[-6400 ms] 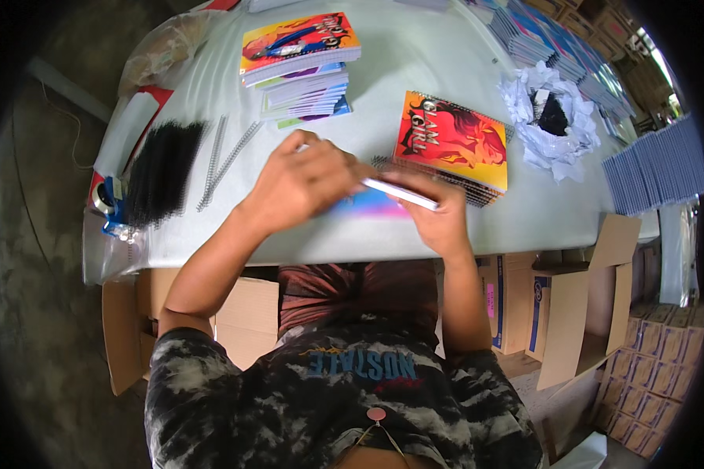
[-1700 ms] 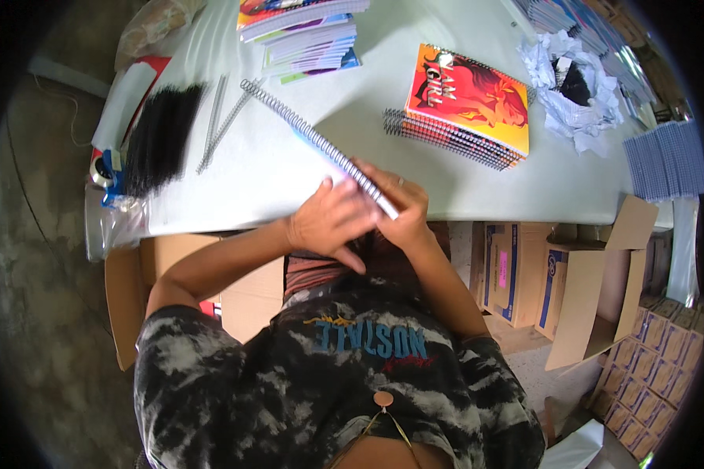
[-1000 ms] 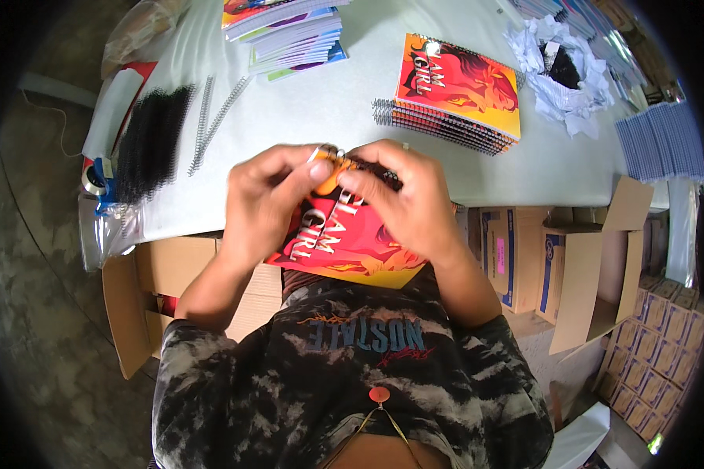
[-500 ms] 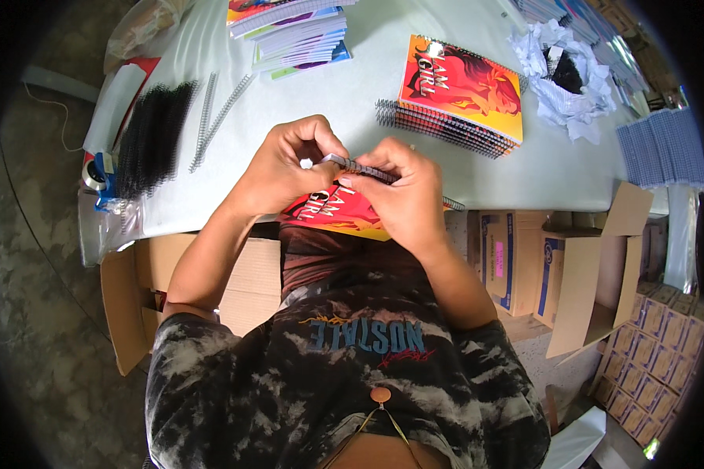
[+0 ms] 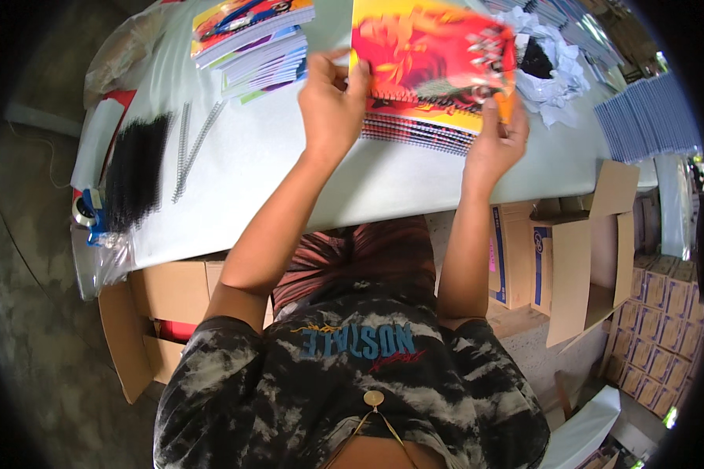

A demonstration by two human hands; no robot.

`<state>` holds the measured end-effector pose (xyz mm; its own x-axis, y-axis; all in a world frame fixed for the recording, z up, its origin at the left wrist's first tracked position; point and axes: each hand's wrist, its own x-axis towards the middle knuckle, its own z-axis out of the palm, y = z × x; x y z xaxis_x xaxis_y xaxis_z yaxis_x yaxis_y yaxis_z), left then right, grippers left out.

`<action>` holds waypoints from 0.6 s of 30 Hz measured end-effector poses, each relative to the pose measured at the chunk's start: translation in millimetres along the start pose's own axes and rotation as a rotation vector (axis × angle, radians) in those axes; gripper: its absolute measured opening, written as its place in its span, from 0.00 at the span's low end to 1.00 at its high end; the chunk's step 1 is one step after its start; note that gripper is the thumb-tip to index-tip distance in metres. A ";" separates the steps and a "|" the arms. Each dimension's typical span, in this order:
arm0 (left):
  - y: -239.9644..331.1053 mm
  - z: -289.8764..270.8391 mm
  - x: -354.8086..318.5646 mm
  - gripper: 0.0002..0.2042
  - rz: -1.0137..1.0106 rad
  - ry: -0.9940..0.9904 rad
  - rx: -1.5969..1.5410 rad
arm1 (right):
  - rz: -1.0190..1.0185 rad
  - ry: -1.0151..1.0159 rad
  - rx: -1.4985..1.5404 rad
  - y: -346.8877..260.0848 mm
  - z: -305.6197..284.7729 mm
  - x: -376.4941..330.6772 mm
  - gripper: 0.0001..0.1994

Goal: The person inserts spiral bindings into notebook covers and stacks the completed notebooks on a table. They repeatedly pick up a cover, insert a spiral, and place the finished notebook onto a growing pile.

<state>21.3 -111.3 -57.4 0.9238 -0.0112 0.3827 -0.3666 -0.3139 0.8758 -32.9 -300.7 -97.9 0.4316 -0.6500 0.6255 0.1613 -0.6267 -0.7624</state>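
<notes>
Nearest is the shirt (image 5: 352, 375), then the open box (image 5: 172, 289) at the left, under the edge of the white table (image 5: 391, 184). On the table, at the left, lie two loose coils (image 5: 198, 147) and beside them a black heap (image 5: 137, 172) of more. The right hand (image 5: 494, 148) pinches a red and yellow notebook (image 5: 422, 47) at its right near corner, and the left hand (image 5: 332, 109) pinches its left side, so both grips are narrow and hold this one thing. The notebook is over the pile (image 5: 414, 134) of coil-bound ones; because of blur I cannot tell whether it touches the top. Farther are a stack (image 5: 262, 66) and crumpled paper (image 5: 555, 94). In my judgement, the step in hand is laying the notebook on the pile; the next move calls for lowering it flat, matching the edges, then loosening both hands evenly
</notes>
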 end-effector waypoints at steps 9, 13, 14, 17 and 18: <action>-63.9 40.6 -24.0 0.05 0.129 0.127 0.056 | 0.262 -0.065 0.403 47.3 7.3 -31.3 0.19; -67.6 38.5 -22.1 0.05 0.009 0.066 -0.010 | 0.203 -0.018 0.423 54.3 13.1 -36.1 0.18; -66.2 36.8 -20.7 0.06 -0.026 0.049 -0.020 | 0.222 -0.042 0.416 54.7 12.9 -35.7 0.18; -59.1 14.8 5.4 0.08 0.468 0.153 0.391 | 0.153 0.026 0.446 60.8 11.9 -40.1 0.20; -56.7 1.2 25.9 0.10 0.475 0.221 0.356 | 0.059 0.044 0.415 58.5 13.5 -40.9 0.22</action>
<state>66.1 -94.9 -97.5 0.6106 -0.0429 0.7908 -0.6371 -0.6197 0.4583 -29.1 -305.0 -170.3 0.4139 -0.7031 0.5782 0.4854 -0.3669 -0.7936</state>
